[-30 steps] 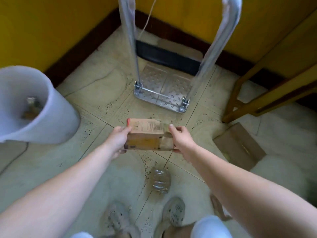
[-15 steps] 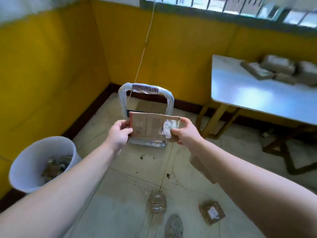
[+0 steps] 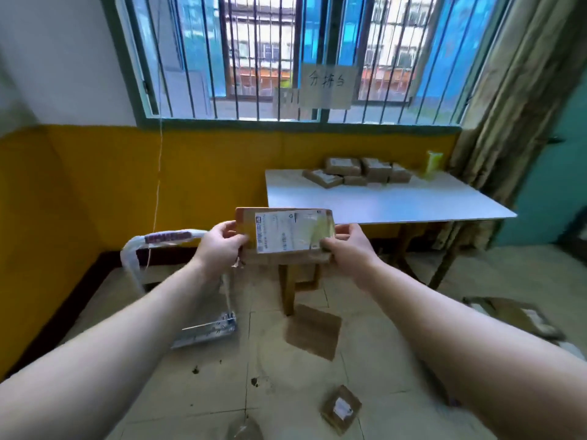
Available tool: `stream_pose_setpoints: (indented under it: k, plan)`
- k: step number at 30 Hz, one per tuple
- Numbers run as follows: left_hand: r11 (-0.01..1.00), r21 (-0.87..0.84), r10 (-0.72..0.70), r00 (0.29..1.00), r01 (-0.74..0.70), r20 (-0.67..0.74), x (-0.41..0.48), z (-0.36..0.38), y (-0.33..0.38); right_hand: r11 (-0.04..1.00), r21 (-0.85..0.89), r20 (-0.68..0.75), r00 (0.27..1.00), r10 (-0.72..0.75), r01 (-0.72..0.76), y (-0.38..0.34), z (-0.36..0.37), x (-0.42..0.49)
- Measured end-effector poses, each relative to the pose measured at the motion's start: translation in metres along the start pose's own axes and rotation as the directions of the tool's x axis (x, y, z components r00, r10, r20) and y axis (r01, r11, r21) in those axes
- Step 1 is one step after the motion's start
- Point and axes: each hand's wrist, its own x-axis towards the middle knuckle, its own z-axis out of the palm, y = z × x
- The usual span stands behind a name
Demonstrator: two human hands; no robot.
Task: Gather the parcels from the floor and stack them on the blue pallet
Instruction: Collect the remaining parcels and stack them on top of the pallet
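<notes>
I hold a brown cardboard parcel [image 3: 286,231] with a white shipping label at chest height. My left hand [image 3: 222,242] grips its left end and my right hand [image 3: 351,249] grips its right end. On the floor lie a flat brown parcel [image 3: 313,331], a small labelled parcel [image 3: 341,409] near the bottom, and a larger opened box [image 3: 514,315] at the right. Several brown parcels [image 3: 359,171] are piled on the white table [image 3: 381,201] ahead. No blue pallet shows in this view.
A metal hand trolley [image 3: 206,331] with a wrapped handle [image 3: 165,239] stands at the left by the yellow wall. A barred window [image 3: 286,58] is behind the table. A curtain [image 3: 514,100] hangs at the right. A crumpled bottle [image 3: 244,428] lies at the bottom edge.
My view has risen from the floor to the table and window. Both hands have lifted the parcel upward and turned its label face toward me.
</notes>
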Motion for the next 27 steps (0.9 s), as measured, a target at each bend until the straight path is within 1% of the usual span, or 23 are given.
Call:
stream_pose_setpoints:
  k: [2, 6, 9, 12, 14, 18, 21, 23, 25, 27]
  plan:
    - [1.0, -0.008, 0.027, 0.998, -0.027, 0.052, -0.009, 0.034, 0.014, 0.999, 0.025, -0.018, 0.999, -0.037, 0.038, 0.001, -0.04, -0.015]
    - [0.996, -0.042, 0.084, 0.98, -0.078, 0.179, -0.036, 0.129, 0.044, 0.997, 0.001, -0.107, 0.992, -0.07, 0.071, 0.011, -0.137, -0.05]
    - [0.998, -0.024, 0.058, 0.958, -0.053, 0.281, -0.069, 0.216, 0.056, 0.998, -0.004, -0.165, 0.984, -0.065, 0.065, 0.028, -0.223, -0.082]
    - [0.999, -0.016, 0.037, 0.942, -0.034, 0.335, -0.101, 0.304, 0.067, 0.997, 0.032, -0.228, 0.972, -0.056, 0.065, 0.047, -0.306, -0.111]
    - [0.999, -0.022, 0.032, 0.92, -0.025, 0.39, -0.122, 0.363, 0.07, 0.997, 0.001, -0.301, 0.951, -0.069, 0.073, 0.066, -0.357, -0.131]
    - [0.997, 0.043, 0.032, 0.869, -0.061, 0.493, -0.162, 0.463, 0.061, 0.998, -0.046, -0.462, 0.884, -0.065, 0.049, 0.107, -0.441, -0.168]
    - [0.996, 0.062, 0.022, 0.843, -0.065, 0.538, -0.175, 0.522, 0.062, 1.0, -0.008, -0.563, 0.826, -0.023, 0.022, 0.123, -0.484, -0.175]
    - [0.997, 0.076, -0.027, 0.813, -0.021, 0.582, -0.176, 0.554, 0.059, 1.0, -0.003, -0.606, 0.795, 0.004, -0.008, 0.139, -0.503, -0.173]
    - [0.993, 0.076, -0.114, 0.798, 0.085, 0.592, -0.174, 0.582, 0.051, 0.998, -0.016, -0.639, 0.769, 0.033, -0.056, 0.158, -0.516, -0.168]
    - [0.982, 0.05, -0.176, 0.789, 0.182, 0.589, -0.165, 0.61, 0.045, 0.996, 0.007, -0.656, 0.752, 0.069, -0.085, 0.17, -0.532, -0.159]
